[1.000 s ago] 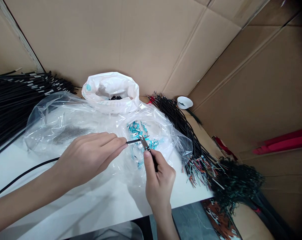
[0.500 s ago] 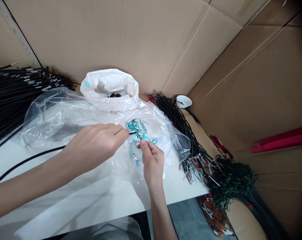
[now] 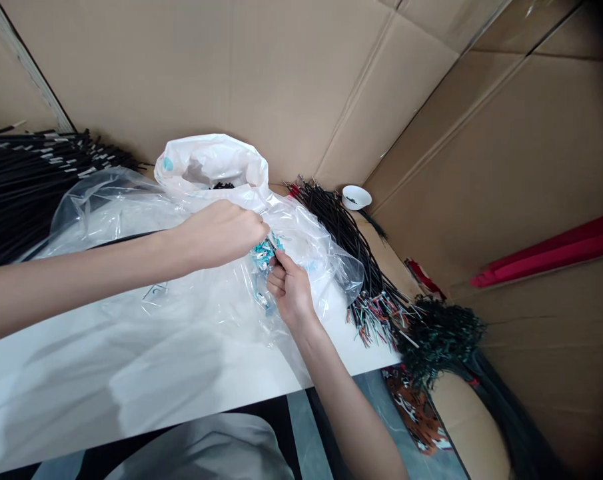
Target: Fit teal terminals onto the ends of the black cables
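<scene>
My left hand (image 3: 236, 230) is closed in a fist around a black cable (image 3: 128, 238), which runs back behind my forearm. Its gripped end is mostly hidden by my fingers. Just below and to the right, my right hand (image 3: 292, 287) pinches something thin and dark between thumb and forefinger, too small to make out, touching or nearly touching the cable end. Beneath both hands a clear plastic bag (image 3: 226, 293) is spread over the white table (image 3: 196, 380). Teal and silver foil-like scraps (image 3: 261, 257) lie on it.
Black cables (image 3: 21, 200) are stacked at the left. An open white bag (image 3: 251, 160) with small black pieces stands behind. To the right are cables with bare coloured wires (image 3: 341, 230), a white bowl (image 3: 364, 198) and a dark green tangle (image 3: 446, 333). Cardboard walls (image 3: 281, 80) enclose the table.
My left hand has moved up and slightly right, and the cable now passes behind my forearm. My right hand has shifted up a little. The view has turned slightly.
</scene>
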### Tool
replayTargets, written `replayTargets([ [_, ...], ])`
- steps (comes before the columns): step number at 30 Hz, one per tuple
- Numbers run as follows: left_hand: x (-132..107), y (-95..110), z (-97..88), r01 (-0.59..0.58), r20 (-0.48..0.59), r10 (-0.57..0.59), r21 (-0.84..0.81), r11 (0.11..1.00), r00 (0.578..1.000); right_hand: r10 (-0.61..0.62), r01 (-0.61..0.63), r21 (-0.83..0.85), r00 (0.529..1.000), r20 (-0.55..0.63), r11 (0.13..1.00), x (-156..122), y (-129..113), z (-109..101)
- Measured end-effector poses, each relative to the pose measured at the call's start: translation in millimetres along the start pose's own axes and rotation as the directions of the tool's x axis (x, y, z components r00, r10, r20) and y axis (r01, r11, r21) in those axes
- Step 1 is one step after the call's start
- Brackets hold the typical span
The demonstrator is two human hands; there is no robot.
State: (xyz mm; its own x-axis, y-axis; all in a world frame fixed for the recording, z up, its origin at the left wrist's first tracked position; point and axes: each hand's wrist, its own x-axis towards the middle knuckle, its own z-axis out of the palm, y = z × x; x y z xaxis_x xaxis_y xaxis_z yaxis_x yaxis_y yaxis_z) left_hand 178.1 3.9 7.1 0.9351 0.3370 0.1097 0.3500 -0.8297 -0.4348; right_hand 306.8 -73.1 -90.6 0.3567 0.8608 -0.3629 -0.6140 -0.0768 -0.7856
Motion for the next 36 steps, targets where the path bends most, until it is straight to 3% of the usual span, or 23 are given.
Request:
replayTargets([
  [5, 13, -6, 15.5, 0.03, 0.091, -0.025, -0.055, 0.998, 0.996, 0.046, -0.04, 0.065, 0.995, -0.084, 0.997, 12, 3, 11],
  [12, 16, -11, 33.6, 0.094, 0.029, -0.09, -0.248, 0.964, 0.996, 0.172, -0.166, 0.102, 0.983, -0.059, 0.981, 13, -9, 18],
  [17, 12, -15, 28.5, 0.138, 0.065, -0.124, -0.288, 0.948, 0.99, 0.178, -0.175, 0.108, 0.984, -0.024, 0.979, 7, -17, 10],
  [21, -4, -16, 22.4, 0.18, 0.048, -0.174, -0.342, 0.922, 0.984, 0.077, -0.077, 0.07, 0.997, 0.002, 0.995, 1, -22, -6],
  [24, -24, -14, 24.4, 0.179, -0.045, -0.208, -0.356, 0.917, 0.977, -0.028, 0.028, 0.003, 0.999, 0.025, 1.0, -8, -24, -18],
  [26, -39, -11, 27.5, 0.142, -0.169, -0.207, -0.333, 0.932, 0.964, -0.098, 0.1, -0.052, 0.994, 0.045, 0.994, -15, -24, -22],
  [29, -55, -5, 30.7, 0.05, -0.399, -0.165, -0.282, 0.958, 0.902, -0.208, 0.216, -0.134, 0.975, 0.073, 0.967, -25, -21, -21],
  [31, -62, -2, 30.8, 0.024, -0.498, -0.153, -0.256, 0.966, 0.854, -0.251, 0.261, -0.173, 0.965, 0.08, 0.95, -30, -17, -17],
  [36, -71, 9, 28.3, 0.014, -0.562, -0.176, -0.28, 0.96, 0.808, -0.337, 0.34, -0.102, 0.94, 0.048, 0.935, -32, -9, -8],
])
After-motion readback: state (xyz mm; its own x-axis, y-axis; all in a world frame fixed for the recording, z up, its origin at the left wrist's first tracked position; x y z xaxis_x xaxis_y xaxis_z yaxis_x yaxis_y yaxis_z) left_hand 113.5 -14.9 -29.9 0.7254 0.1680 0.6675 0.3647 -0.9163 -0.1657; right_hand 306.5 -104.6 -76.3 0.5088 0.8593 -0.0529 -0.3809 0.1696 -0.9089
